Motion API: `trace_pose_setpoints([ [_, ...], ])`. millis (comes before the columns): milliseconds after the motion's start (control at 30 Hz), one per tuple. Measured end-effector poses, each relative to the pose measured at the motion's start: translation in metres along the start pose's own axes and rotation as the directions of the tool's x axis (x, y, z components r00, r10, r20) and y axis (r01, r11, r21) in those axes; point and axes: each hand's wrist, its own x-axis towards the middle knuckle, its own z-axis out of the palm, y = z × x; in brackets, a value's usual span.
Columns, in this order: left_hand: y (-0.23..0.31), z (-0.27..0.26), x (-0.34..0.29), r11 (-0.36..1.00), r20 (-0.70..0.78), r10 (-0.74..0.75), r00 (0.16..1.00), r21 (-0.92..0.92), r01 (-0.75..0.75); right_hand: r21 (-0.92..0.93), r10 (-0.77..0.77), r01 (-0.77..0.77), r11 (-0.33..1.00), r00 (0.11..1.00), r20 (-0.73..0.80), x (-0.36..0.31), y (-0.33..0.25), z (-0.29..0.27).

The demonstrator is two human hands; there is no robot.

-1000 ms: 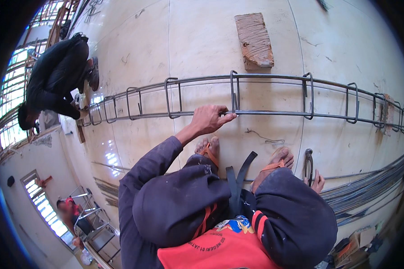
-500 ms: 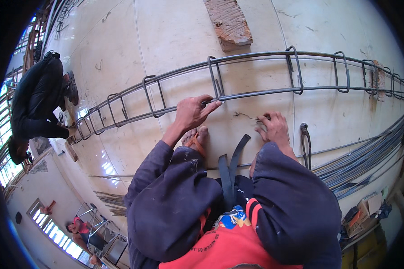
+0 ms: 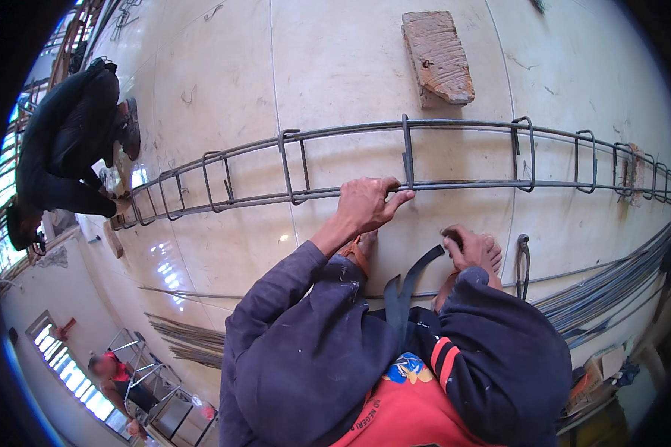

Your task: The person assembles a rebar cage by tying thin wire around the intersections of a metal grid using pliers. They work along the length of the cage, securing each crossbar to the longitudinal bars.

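Observation:
A long cage of steel reinforcing bars [image 3: 470, 185] with square stirrups runs across the floor before me. My left hand [image 3: 365, 204] is closed on its near lower bar, fingers and thumb beside a stirrup [image 3: 407, 153]. Lower and to the right, my right hand [image 3: 470, 247] is held off the cage, above my right foot, with its fingers curled together. Whatever those fingers hold is too small or hidden to make out. Just right of that hand lie pincers [image 3: 523, 268] on the tiles. A dark strap [image 3: 410, 281] hangs between my knees.
Beyond the cage lies a brick-like block [image 3: 440, 59]. Bundles of thin rods rest at right [image 3: 611, 279] and lower left [image 3: 190, 339]. A crouching person in dark clothes [image 3: 67, 141] is at the cage's left end; another person [image 3: 115, 380] is by a metal frame.
My view has shifted, so the cage sits lower and further right. My right hand has drawn closer to my body; the thin wire at its fingers no longer shows. My left hand stays on the bar.

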Motion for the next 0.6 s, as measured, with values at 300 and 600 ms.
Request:
trace_pose_setpoints([
  [300, 0.006, -0.004, 0.001, 0.992, 0.016, -0.079, 0.997, -0.092, 0.08, 0.573, 0.146, -0.091, 0.814, 0.988, -0.05, 0.022, -0.011, 0.059],
  [600, 0.006, -0.001, 0.0, 0.988, -0.015, -0.06, 0.998, -0.146, 0.057, 0.49, -0.09, 0.068, 0.869, 0.996, 0.023, 0.018, -0.011, 0.065],
])
